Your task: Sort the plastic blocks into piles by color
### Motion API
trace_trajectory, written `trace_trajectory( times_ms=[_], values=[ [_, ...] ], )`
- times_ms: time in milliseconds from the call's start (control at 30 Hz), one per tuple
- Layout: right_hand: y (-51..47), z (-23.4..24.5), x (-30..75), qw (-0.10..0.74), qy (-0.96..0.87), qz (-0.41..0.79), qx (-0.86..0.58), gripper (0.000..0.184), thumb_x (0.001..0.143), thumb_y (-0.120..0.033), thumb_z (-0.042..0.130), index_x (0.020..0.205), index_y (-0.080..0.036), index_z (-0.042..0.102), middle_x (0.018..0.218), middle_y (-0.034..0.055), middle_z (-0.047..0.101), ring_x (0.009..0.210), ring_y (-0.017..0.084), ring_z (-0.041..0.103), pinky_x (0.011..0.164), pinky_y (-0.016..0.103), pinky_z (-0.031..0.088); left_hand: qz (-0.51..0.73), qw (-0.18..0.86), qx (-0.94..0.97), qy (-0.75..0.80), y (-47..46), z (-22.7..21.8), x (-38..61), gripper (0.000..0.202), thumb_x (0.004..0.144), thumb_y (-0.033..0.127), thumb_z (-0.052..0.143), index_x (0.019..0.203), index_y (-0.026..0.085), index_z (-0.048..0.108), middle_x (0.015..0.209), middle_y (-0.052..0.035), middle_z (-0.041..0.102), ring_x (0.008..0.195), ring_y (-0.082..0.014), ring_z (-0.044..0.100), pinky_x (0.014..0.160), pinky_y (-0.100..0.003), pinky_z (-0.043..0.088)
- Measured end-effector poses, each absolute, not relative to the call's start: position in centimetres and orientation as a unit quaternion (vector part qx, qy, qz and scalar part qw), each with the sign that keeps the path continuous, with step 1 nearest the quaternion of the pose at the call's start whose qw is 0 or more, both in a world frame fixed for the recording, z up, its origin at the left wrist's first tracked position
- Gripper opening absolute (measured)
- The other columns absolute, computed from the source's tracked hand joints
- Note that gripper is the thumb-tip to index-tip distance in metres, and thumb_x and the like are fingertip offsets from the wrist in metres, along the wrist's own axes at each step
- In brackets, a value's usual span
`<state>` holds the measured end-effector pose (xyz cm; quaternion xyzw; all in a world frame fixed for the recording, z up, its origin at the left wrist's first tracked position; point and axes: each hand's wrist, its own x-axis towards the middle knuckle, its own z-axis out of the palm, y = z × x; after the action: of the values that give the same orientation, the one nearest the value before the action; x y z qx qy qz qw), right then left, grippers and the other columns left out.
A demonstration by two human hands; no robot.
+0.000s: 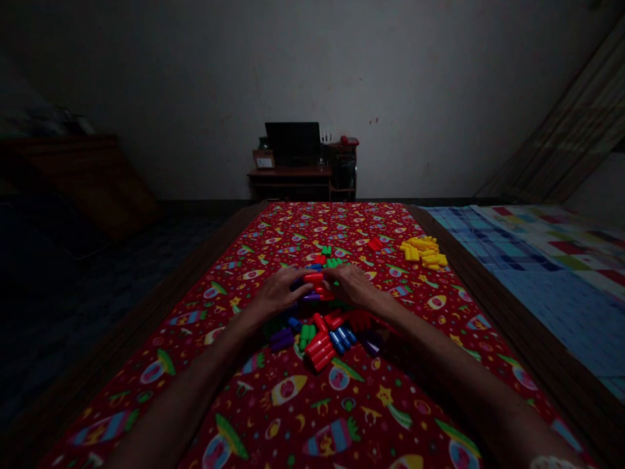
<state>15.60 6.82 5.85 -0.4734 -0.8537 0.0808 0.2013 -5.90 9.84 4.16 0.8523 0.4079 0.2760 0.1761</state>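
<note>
Mid-frame, a red block (313,277) is flanked by the curved left hand (282,290) and right hand (354,285); pinching cannot be confirmed. Probably light and stiff, it is best held endwise.

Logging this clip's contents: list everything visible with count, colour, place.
Cloth: one, patterned red, foreground
Yellow pieces: several, yellow, cloth's right
Red cluster: one, red, left of yellow pieces
Mixed pieces: many, red, blue, green, purple, cloth's centre
Desk: one, brown, back
Screen: one, black, on desk
Box: one, brown, on desk
Red object: one, red, desk's right
Furniture: one, brown, left
Bedding: count unclear, multicoloured, right
Curtain: one, colour unclear, upper right
Wall: one, grey, back
Left hand: one, bare, at mixed pieces
Right hand: one, bare, at mixed pieces
</note>
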Motion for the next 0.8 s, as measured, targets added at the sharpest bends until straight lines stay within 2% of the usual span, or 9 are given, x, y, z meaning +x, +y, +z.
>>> trace_trajectory(
  times_ms=[67, 167, 267, 400, 533, 600, 700, 800],
  values=[
    [7.1, 5.3, 15.7, 0.229, -0.851, 0.134, -0.454, 0.024, 0.091, -0.027, 0.051, 0.106, -0.015, 0.065, 0.078, 0.0053, 0.065, 0.068, 0.014, 0.055, 0.061, 0.022, 0.033, 0.285, 0.182, 0.838, 0.429, 9.5, 4.0, -5.3, 0.038, 0.083, 0.046, 0.049, 0.106, 0.024, 0.071, 0.101, -0.006, 0.074, 0.093, -0.026, 0.067, 0.09, -0.039, 0.05],
    [7.9, 4.8, 15.9, 0.26, -0.837, 0.226, -0.425, 0.034, 0.089, -0.037, 0.057, 0.114, -0.015, 0.063, 0.082, 0.0027, 0.066, 0.072, 0.014, 0.058, 0.062, 0.021, 0.037, 0.314, 0.183, 0.814, 0.454, 9.5, 3.7, -5.3, 0.038, 0.082, 0.042, 0.047, 0.103, 0.022, 0.071, 0.102, -0.0064, 0.074, 0.093, -0.027, 0.068, 0.087, -0.038, 0.051],
    [8.6, 4.8, 16.5, 0.24, -0.832, 0.247, -0.436, 0.031, 0.082, -0.038, 0.064, 0.104, -0.015, 0.069, 0.076, -0.0002, 0.065, 0.069, 0.014, 0.057, 0.06, 0.021, 0.037, 0.342, 0.176, 0.795, 0.468, 9.9, 4.0, -5.8, 0.038, 0.082, 0.042, 0.044, 0.103, 0.022, 0.07, 0.103, -0.0054, 0.074, 0.093, -0.0263, 0.067, 0.086, -0.036, 0.052],
    [8.7, 5.5, 17.2, 0.185, -0.837, 0.268, -0.439, 0.025, 0.081, -0.036, 0.065, 0.09, -0.014, 0.073, 0.073, -0.0011, 0.067, 0.068, 0.014, 0.059, 0.059, 0.02, 0.038, 0.375, 0.168, 0.77, 0.488, 10.2, 4.8, -6.3, 0.037, 0.082, 0.044, 0.046, 0.099, 0.021, 0.068, 0.099, -0.0054, 0.073, 0.093, -0.0263, 0.067, 0.085, -0.036, 0.051],
    [8.1, 6.0, 16.6, 0.291, -0.814, 0.269, -0.424, 0.034, 0.086, -0.038, 0.058, 0.108, -0.015, 0.071, 0.089, 0.0041, 0.072, 0.079, 0.017, 0.063, 0.067, 0.023, 0.041, 0.367, 0.202, 0.78, 0.465, 9.6, 5.1, -5.4, 0.031, 0.079, 0.045, 0.052, 0.096, 0.021, 0.065, 0.095, -0.0047, 0.073, 0.09, -0.0247, 0.067, 0.083, -0.035, 0.052],
    [7.9, 6.0, 16.1, 0.328, -0.806, 0.27, -0.412, 0.037, 0.087, -0.039, 0.057, 0.113, -0.016, 0.069, 0.088, 0.0041, 0.071, 0.078, 0.016, 0.063, 0.066, 0.022, 0.041, 0.359, 0.214, 0.788, 0.452, 9.2, 5.0, -4.7, 0.03, 0.08, 0.045, 0.054, 0.095, 0.021, 0.062, 0.092, -0.0039, 0.072, 0.086, -0.023, 0.067, 0.08, -0.034, 0.052],
    [8.4, 5.8, 16.2, 0.327, -0.812, 0.247, -0.416, 0.031, 0.086, -0.036, 0.058, 0.1, -0.014, 0.073, 0.073, 0.001, 0.067, 0.067, 0.013, 0.059, 0.06, 0.021, 0.035, 0.349, 0.196, 0.802, 0.443, 8.6, 4.5, -3.9, 0.029, 0.085, 0.045, 0.052, 0.101, 0.022, 0.06, 0.095, -0.0039, 0.071, 0.086, -0.0215, 0.067, 0.08, -0.034, 0.052],
    [9.8, 5.4, 18.2, 0.345, -0.773, 0.175, -0.503, 0.034, 0.088, -0.037, 0.053, 0.079, -0.01, 0.072, 0.061, 0.0002, 0.06, 0.058, 0.011, 0.052, 0.055, 0.021, 0.029, 0.325, 0.128, 0.836, 0.423, 8.2, 4.0, -3.9, 0.039, 0.09, 0.043, 0.05, 0.121, 0.02, 0.053, 0.108, -0.0079, 0.068, 0.098, -0.0232, 0.064, 0.087, -0.038, 0.049]
  ],
)
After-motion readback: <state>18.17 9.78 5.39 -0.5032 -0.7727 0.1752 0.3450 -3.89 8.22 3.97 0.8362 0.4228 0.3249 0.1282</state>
